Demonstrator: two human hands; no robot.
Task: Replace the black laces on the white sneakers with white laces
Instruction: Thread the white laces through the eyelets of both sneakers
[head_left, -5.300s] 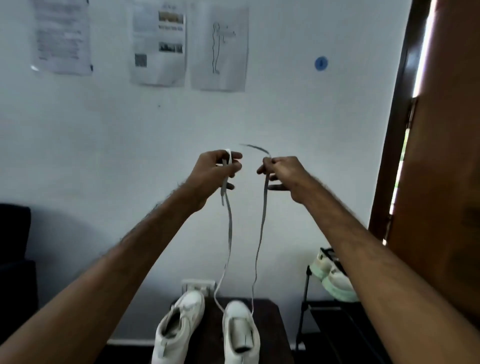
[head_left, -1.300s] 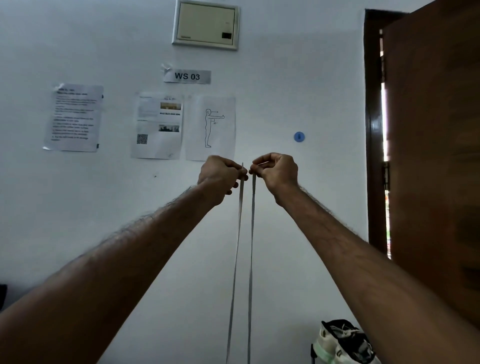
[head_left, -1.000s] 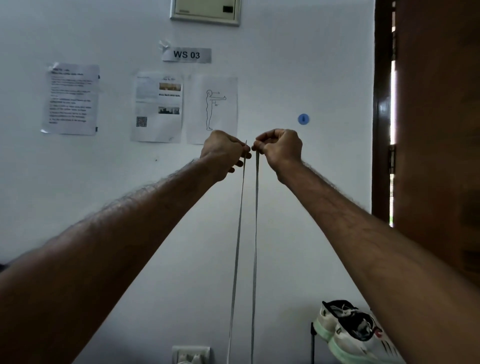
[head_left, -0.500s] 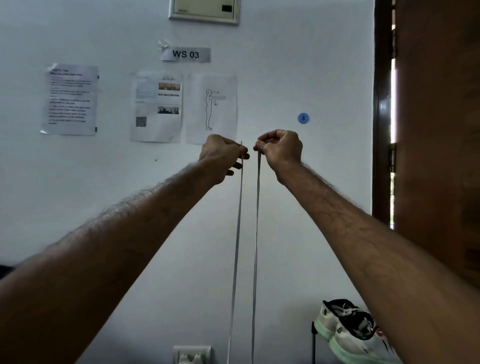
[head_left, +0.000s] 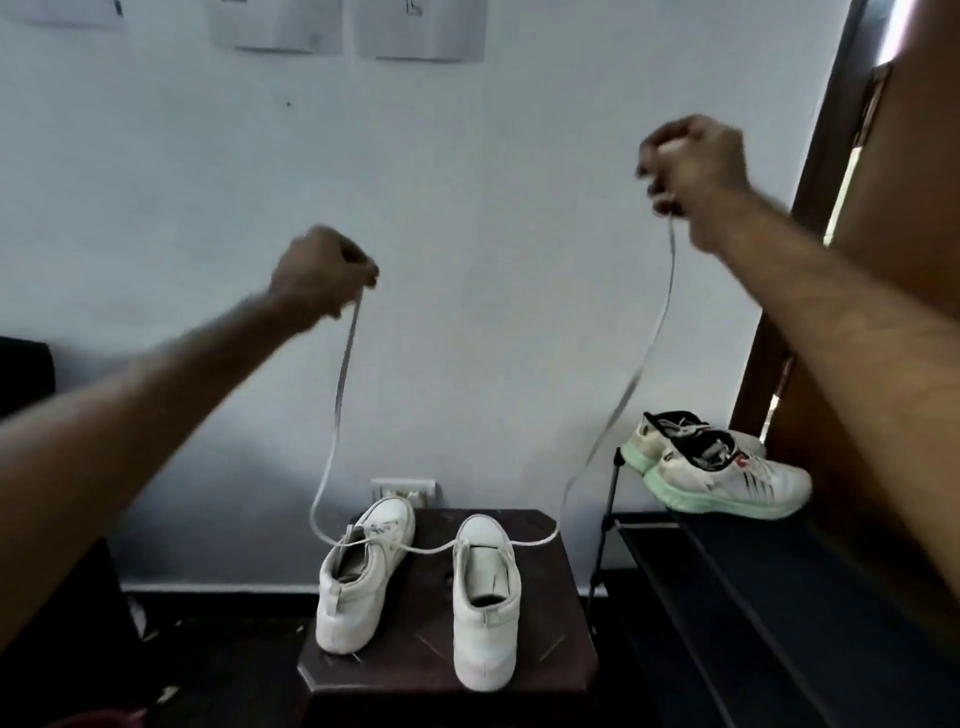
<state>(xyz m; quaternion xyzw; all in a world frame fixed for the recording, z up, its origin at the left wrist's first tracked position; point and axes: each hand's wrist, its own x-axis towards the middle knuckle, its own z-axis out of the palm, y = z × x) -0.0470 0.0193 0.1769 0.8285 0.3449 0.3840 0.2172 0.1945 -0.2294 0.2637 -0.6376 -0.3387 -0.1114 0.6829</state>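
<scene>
While both hands are raised in front of the wall (head_left: 493, 234), the white lace (head_left: 340, 395) hangs between them in a long slack U. The left hand (head_left: 324, 275), at centre left of the frame, has its fingers (head_left: 365, 272) curled and pinching one end. The right hand (head_left: 691, 166), higher at upper right, has its fingers (head_left: 658, 201) closed on the other end. The bottom of the U lies across the two shoes on the dark table (head_left: 563, 639) at lower centre. It crosses the opening of the left sneaker (head_left: 363, 582) and meets the right sneaker (head_left: 485, 597) near the front of its tongue. Whether it passes through an eyelet there is too fine to tell. No black lace is in view.

The main risk, as I judge it, is in the next pull. Because the lace drapes over the left sneaker, which already leans sideways, tension could drag or topple it off the table edge. With the hands at unequal heights, the ends may also come out uneven. The right-hand strand hangs near the shoe rack (head_left: 605, 499) and could snag on it.
</scene>
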